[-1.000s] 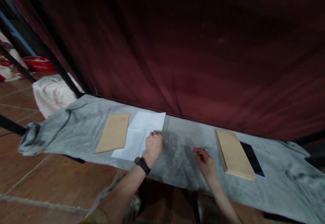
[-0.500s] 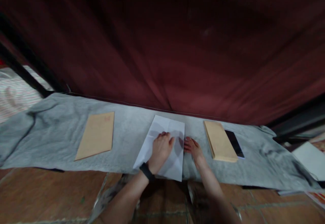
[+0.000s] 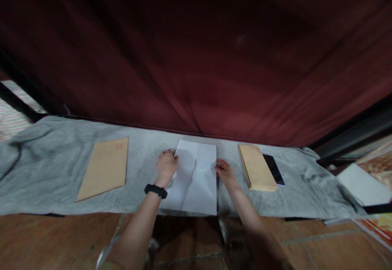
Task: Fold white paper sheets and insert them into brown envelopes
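Observation:
A creased white sheet of paper [image 3: 200, 180] lies on the grey cloth in front of me, its fold lines showing as a cross. My left hand [image 3: 167, 167], with a black band on the wrist, is at the sheet's left edge, thumb on the paper and fingers curled at the border. On the opposite side my right hand [image 3: 225, 172] pinches the right edge between thumb and fingers. Both hands' fingertips are partly hidden.
A brown envelope [image 3: 105, 168] lies flat to the left. On the right sit a stack of brown envelopes [image 3: 257, 168] and a dark phone [image 3: 273, 169] partly under it. Grey cloth [image 3: 309, 188] covers the bench; a dark red curtain [image 3: 196, 78] hangs behind.
My left hand has moved from the middle of the sheet to its left edge. My right hand has closed on the right edge. The sheet now lies flatter and more open.

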A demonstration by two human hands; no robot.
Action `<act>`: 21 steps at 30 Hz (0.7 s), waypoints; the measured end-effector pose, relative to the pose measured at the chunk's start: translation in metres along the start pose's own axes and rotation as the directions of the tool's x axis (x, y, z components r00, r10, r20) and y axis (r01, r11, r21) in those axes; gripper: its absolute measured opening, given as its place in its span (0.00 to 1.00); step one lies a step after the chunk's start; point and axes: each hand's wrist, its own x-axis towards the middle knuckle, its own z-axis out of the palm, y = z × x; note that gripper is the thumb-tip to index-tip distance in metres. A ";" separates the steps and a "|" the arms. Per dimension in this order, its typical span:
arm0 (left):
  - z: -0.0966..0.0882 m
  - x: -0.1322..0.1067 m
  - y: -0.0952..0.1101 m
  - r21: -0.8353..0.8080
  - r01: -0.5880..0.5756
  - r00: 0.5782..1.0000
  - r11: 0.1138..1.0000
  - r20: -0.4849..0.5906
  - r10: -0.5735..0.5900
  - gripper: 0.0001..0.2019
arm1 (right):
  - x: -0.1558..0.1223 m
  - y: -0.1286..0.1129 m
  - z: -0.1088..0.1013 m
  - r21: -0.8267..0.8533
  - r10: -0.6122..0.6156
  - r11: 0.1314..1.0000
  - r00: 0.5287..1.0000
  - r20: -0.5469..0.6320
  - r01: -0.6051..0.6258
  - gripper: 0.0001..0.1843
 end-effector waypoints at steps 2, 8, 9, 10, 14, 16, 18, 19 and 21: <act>0.000 0.002 -0.001 0.012 -0.008 1.000 1.000 0.014 0.008 0.18 | 0.007 0.002 -0.004 -0.026 0.034 0.999 0.999 0.011 -0.034 0.15; 0.008 0.002 0.005 0.071 -0.031 0.997 0.997 -0.066 0.035 0.21 | 0.007 -0.001 -0.011 -0.379 -0.255 0.903 0.962 -0.096 0.201 0.20; 0.012 0.000 0.009 0.096 -0.058 0.989 0.994 -0.127 0.070 0.23 | 0.003 -0.001 -0.008 -0.439 -0.368 0.846 0.927 -0.073 0.301 0.22; 0.017 -0.003 0.014 0.124 -0.105 0.975 0.987 -0.184 0.127 0.24 | -0.001 -0.002 -0.002 -0.494 -0.443 0.781 0.897 -0.005 0.383 0.23; 0.047 -0.017 0.032 0.226 -0.401 0.884 0.888 -0.157 0.439 0.26 | -0.018 0.007 0.028 -0.662 -0.478 0.477 0.803 0.357 0.578 0.26; 0.063 -0.023 0.037 0.264 -0.444 0.875 0.856 -0.080 0.478 0.26 | -0.023 0.016 0.038 -0.717 -0.453 0.354 0.780 0.431 0.601 0.27; 0.075 -0.026 0.038 0.292 -0.422 0.890 0.858 -0.047 0.453 0.26 | -0.024 0.024 0.041 -0.757 -0.433 0.270 0.777 0.457 0.595 0.27; 0.079 -0.027 0.037 0.302 -0.404 0.899 0.864 -0.044 0.436 0.26 | -0.023 0.027 0.040 -0.773 -0.428 0.241 0.779 0.458 0.587 0.27; 0.084 -0.026 0.035 0.314 -0.376 0.910 0.872 -0.056 0.412 0.27 | -0.021 0.030 0.034 -0.798 -0.426 0.203 0.785 0.450 0.567 0.27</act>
